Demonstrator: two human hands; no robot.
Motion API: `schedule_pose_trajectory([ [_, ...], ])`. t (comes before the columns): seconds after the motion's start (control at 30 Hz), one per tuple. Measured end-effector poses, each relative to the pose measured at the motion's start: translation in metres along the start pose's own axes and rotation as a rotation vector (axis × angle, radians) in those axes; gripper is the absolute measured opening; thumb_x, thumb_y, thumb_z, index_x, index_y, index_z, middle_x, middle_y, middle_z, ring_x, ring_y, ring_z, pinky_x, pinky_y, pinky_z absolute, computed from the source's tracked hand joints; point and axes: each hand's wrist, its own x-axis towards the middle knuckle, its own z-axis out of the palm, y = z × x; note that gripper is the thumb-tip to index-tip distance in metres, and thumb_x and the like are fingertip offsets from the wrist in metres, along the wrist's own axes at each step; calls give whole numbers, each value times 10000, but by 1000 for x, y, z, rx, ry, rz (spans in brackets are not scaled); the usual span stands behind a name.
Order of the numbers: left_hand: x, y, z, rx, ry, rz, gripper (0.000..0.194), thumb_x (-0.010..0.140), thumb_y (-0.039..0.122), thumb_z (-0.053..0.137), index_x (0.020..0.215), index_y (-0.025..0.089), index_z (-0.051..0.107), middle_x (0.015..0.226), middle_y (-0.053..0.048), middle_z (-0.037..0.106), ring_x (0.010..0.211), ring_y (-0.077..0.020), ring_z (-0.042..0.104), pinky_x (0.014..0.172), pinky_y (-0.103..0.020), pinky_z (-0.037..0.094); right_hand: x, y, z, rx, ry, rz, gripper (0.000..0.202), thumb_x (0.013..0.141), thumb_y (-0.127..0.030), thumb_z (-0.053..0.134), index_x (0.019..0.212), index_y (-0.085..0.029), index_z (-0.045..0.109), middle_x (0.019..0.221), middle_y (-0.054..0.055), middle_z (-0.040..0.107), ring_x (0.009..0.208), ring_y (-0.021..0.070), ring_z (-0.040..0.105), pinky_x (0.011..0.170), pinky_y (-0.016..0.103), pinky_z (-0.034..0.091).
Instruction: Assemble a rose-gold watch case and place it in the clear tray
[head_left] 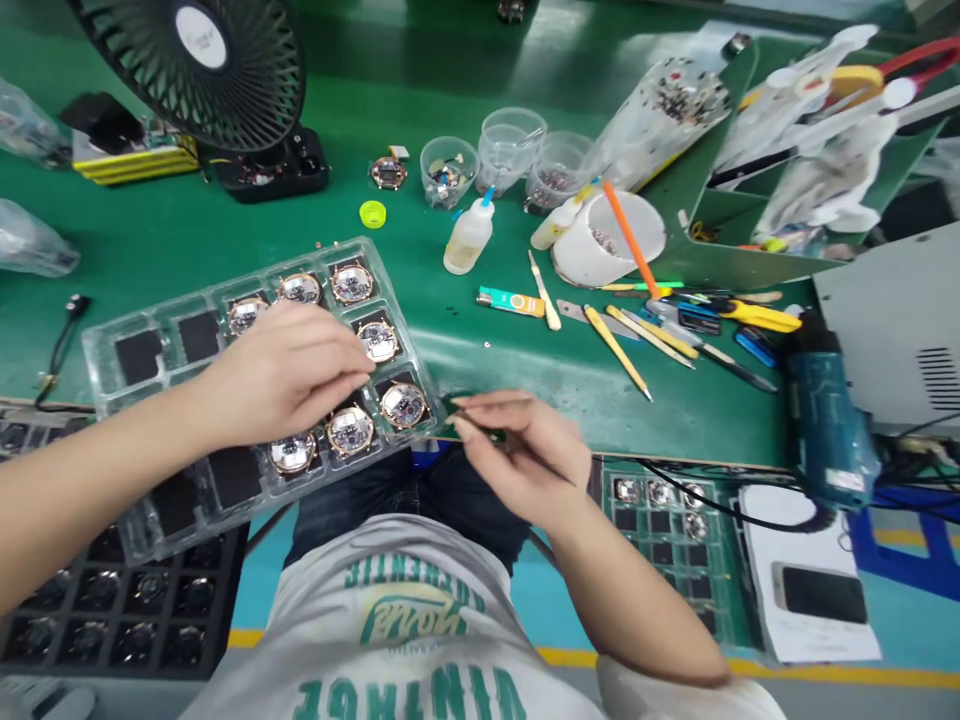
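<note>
My left hand (304,365) reaches over a clear plastic tray (97,345), its fingers bent together at a round watch part (377,340) in the tray's right area. Whether they hold it is hidden. Several more round parts with gold rims sit in the compartments, among them one at the lower right corner (403,405). Other compartments show only black pads. To the right of the tray, my right hand (525,445) is closed at the table's front edge, thumb and fingertips pinched; what lies between them is too small to name.
A black fan (274,165) stands behind the tray. Cups, a white bottle (469,238), a lighter (510,301) and several tools lie at the back right. A teal heat gun (829,410) hangs at the far right. Trays of parts sit below the edge on both sides.
</note>
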Motion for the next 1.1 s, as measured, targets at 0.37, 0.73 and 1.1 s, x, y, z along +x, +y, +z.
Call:
schedule_pose_trajectory([
  [0.37,4,10,12,72,-33,83,197,1084,288,589,1035,221,769,1015,-43,798,912,-226,693,828,-392,470,2,-3,24,-54,-13,46,154,932,-109,787,1006,-236,742,974,62,861,884,203,848,777,309,726],
  [0.73,11,9,13,70,-57,61,266,1107,377,549,1109,228,770,1067,-53,801,958,-225,708,835,-384,458,8,-5,24,4,74,126,142,920,-125,801,988,-243,761,981,52,861,873,205,839,773,330,711],
  [1.1,100,0,39,214,-226,-83,286,1035,315,550,927,182,779,944,-100,774,989,-296,683,823,-417,423,46,25,9,54,340,365,159,863,-298,875,874,-238,729,751,-8,782,594,164,740,575,295,630],
])
